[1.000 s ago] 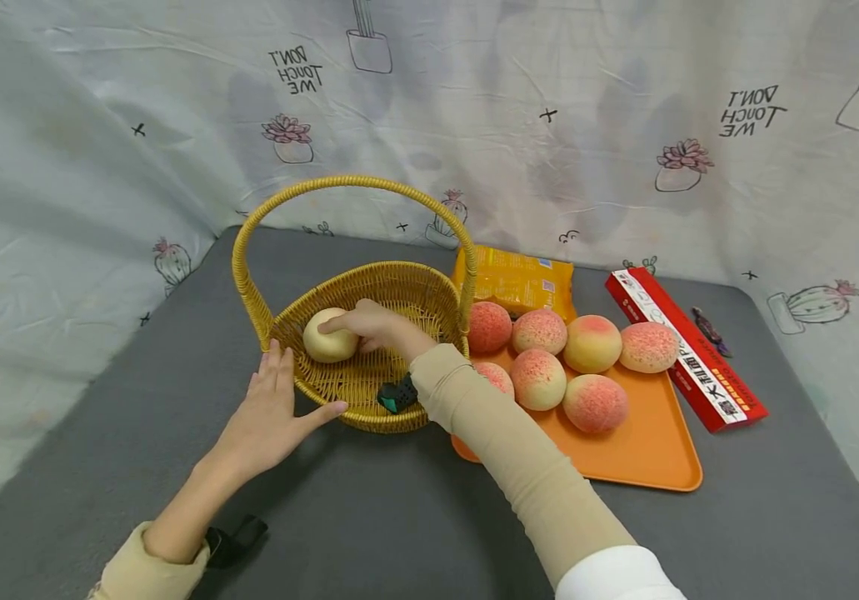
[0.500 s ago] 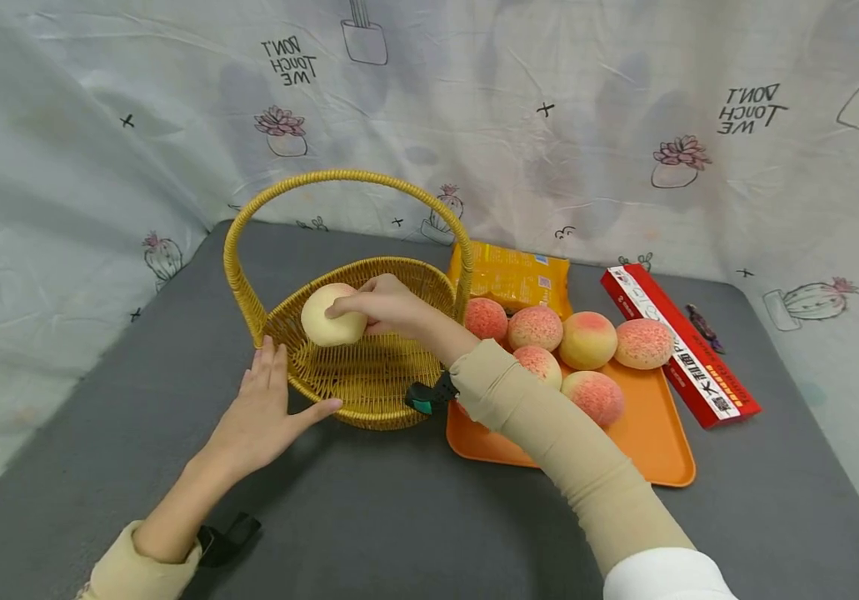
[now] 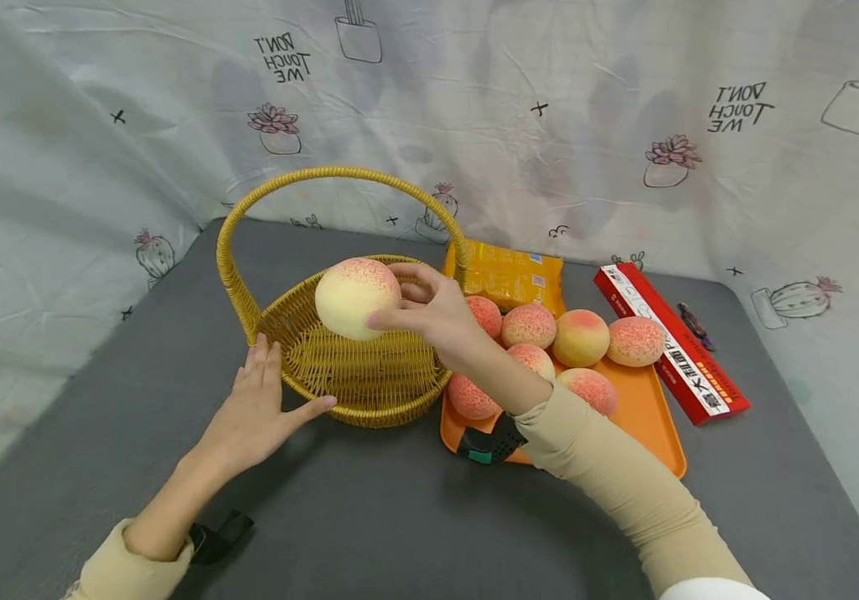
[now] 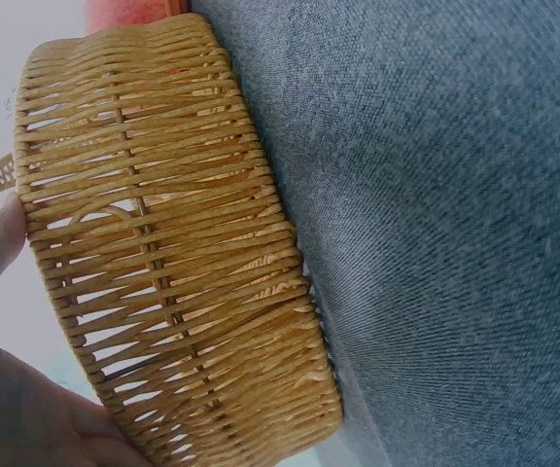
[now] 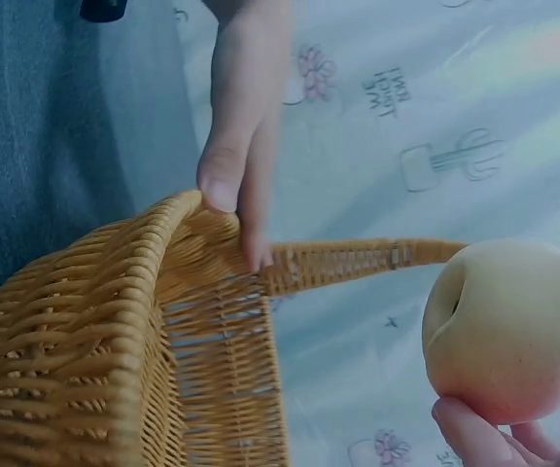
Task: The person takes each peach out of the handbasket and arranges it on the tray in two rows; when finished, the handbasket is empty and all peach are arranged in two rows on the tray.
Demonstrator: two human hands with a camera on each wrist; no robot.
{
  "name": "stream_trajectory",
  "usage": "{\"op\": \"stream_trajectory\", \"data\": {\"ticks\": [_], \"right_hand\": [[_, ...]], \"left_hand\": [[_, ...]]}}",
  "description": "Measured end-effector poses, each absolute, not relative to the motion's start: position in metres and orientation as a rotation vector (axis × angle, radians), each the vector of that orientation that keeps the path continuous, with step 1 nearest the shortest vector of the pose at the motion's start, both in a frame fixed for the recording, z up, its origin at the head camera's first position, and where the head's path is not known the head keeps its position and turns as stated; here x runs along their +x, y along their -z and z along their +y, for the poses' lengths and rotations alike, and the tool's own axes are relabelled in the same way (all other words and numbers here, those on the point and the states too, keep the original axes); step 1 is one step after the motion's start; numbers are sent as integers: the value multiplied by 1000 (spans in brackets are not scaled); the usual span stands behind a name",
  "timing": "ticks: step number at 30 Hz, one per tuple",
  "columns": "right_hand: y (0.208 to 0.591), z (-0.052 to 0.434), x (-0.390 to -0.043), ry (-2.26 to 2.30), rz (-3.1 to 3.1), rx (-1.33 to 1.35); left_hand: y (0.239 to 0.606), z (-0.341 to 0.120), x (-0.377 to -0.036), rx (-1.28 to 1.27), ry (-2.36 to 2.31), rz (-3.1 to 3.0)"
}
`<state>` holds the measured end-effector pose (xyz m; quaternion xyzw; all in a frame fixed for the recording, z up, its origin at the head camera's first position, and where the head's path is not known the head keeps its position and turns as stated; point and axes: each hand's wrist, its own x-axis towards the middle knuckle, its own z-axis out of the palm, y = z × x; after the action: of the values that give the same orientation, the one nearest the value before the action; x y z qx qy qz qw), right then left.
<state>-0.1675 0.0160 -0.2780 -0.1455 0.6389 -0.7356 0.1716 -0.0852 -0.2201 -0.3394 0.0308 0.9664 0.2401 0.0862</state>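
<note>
A pale peach (image 3: 354, 298) with a pink blush is up above the yellow wicker basket (image 3: 369, 362), apart from it. My right hand (image 3: 440, 312) grips this peach from its right side, thumb below and fingers behind. In the right wrist view the peach (image 5: 504, 326) shows its stem dimple, between thumb and fingers. My left hand (image 3: 247, 417) rests on the basket's left front rim with straight fingers and the thumb spread along the front. No fruit shows on the basket's woven floor. Its tall handle arches over the opening, behind the peach.
Right of the basket, an orange tray (image 3: 642, 417) bears several pink-speckled peaches (image 3: 581, 337). Behind it lies a yellow-orange packet (image 3: 515, 277). A long red box (image 3: 672, 342) and a small dark wrapped item (image 3: 695, 325) lie farther right. A printed curtain (image 3: 511, 125) hangs behind the table.
My right hand has lifted the peach out of the basket, upward and slightly right, its pink side now showing. The left hand has stayed on the rim.
</note>
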Motion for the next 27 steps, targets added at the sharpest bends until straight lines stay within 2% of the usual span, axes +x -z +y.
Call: {"op": "stream_trajectory", "data": {"ticks": [10, 20, 27], "right_hand": [[280, 61, -153, 2177, 1780, -320], [298, 91, -146, 2234, 1713, -276], [303, 116, -143, 2315, 1679, -152]], "left_hand": [[339, -220, -86, 99, -708, 2872], [338, -221, -85, 105, -696, 2871], [339, -221, -86, 106, -700, 2866]]}}
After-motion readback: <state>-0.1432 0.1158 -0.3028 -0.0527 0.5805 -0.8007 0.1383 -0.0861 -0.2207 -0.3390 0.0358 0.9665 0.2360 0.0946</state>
